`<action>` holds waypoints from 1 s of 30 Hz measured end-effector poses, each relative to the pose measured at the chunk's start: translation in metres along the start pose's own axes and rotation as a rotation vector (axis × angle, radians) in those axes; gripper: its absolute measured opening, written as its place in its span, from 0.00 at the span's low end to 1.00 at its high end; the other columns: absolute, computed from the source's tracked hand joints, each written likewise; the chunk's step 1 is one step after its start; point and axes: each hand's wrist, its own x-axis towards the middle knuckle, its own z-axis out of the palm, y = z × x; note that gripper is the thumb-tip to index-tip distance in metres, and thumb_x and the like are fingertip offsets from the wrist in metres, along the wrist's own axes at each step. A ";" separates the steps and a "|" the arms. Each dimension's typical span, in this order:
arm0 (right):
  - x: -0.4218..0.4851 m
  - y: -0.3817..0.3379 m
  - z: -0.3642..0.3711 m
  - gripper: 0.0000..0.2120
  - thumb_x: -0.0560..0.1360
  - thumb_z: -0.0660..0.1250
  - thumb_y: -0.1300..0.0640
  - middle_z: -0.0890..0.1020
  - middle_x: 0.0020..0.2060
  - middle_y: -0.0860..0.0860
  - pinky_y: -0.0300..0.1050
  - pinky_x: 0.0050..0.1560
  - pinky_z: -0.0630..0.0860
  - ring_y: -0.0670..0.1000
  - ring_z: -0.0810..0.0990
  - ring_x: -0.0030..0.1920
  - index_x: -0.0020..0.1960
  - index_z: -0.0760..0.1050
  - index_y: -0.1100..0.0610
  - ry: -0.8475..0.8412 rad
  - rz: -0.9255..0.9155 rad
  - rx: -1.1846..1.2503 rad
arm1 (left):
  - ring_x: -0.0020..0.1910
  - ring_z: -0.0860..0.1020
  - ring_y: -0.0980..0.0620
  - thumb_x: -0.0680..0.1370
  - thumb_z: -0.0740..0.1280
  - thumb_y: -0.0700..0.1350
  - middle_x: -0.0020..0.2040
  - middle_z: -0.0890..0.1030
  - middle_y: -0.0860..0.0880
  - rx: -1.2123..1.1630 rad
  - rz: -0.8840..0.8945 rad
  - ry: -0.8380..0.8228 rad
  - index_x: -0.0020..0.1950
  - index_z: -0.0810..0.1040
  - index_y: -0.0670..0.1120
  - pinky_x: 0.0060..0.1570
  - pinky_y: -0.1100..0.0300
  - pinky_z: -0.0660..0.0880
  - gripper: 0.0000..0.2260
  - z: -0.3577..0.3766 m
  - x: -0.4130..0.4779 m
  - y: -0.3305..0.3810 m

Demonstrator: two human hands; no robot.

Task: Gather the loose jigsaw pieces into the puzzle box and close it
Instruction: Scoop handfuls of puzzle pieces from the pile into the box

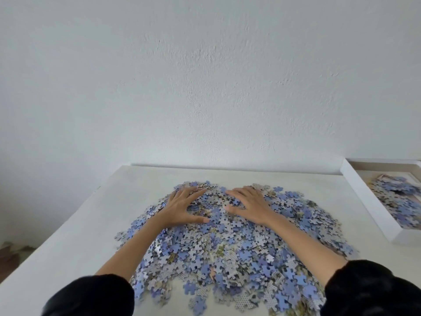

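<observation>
Black fabric nearest on my feed: left sleeve [91,295] and right sleeve [373,290] in the bottom corners, with bare forearms reaching forward over the heap. Loose jigsaw pieces [227,247] (blue fronts, grey patterned backs, a few greenish) lie in one wide pile on the white table [79,224], from the near edge to past the middle. Left hand [182,208] lies palm down on the far part of the pile, fingers spread and slightly bent, thumb toward the centre. I see nothing pinched. Right hand [250,206] is just beside it in the same pose, fingers splayed on the pieces, gripping nothing. The thumbs are apart. Puzzle box [369,201] sits at far right, open-topped and cut by the frame edge, with a strip of bare table between it and the pile. Some boxed pieces [401,201] lie inside. Textured white wall [205,87] is behind.
</observation>
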 end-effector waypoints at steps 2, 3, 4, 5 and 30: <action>-0.004 0.002 -0.002 0.50 0.57 0.30 0.20 0.66 0.66 0.48 0.51 0.69 0.57 0.51 0.63 0.68 0.70 0.58 0.41 0.034 -0.021 0.017 | 0.73 0.53 0.50 0.56 0.46 0.83 0.74 0.53 0.55 0.027 0.040 -0.024 0.71 0.45 0.68 0.70 0.39 0.50 0.46 -0.001 0.004 0.001; -0.007 0.003 -0.003 0.48 0.58 0.31 0.20 0.68 0.63 0.48 0.49 0.66 0.60 0.50 0.64 0.65 0.68 0.61 0.41 0.046 -0.030 0.034 | 0.72 0.54 0.51 0.56 0.46 0.83 0.74 0.55 0.55 0.037 0.062 -0.029 0.72 0.47 0.66 0.70 0.41 0.52 0.47 -0.002 0.005 0.001; -0.012 0.003 -0.003 0.47 0.58 0.32 0.20 0.68 0.61 0.47 0.48 0.65 0.62 0.48 0.65 0.64 0.67 0.63 0.41 0.052 -0.037 0.046 | 0.71 0.55 0.52 0.56 0.46 0.83 0.73 0.56 0.55 0.043 0.087 -0.030 0.72 0.48 0.66 0.69 0.43 0.53 0.47 -0.003 0.004 0.001; -0.017 0.003 -0.004 0.47 0.58 0.33 0.20 0.68 0.61 0.46 0.49 0.65 0.63 0.47 0.65 0.63 0.66 0.64 0.41 0.050 -0.040 0.055 | 0.70 0.56 0.54 0.56 0.47 0.82 0.72 0.57 0.55 0.045 0.115 -0.030 0.72 0.48 0.66 0.69 0.45 0.54 0.47 -0.003 0.003 0.000; -0.046 -0.019 -0.004 0.21 0.69 0.70 0.48 0.68 0.47 0.38 0.35 0.56 0.63 0.38 0.67 0.49 0.60 0.73 0.52 0.036 -0.125 0.164 | 0.63 0.65 0.55 0.63 0.55 0.77 0.67 0.66 0.55 0.016 0.281 0.222 0.53 0.73 0.55 0.60 0.53 0.61 0.32 0.014 -0.016 0.009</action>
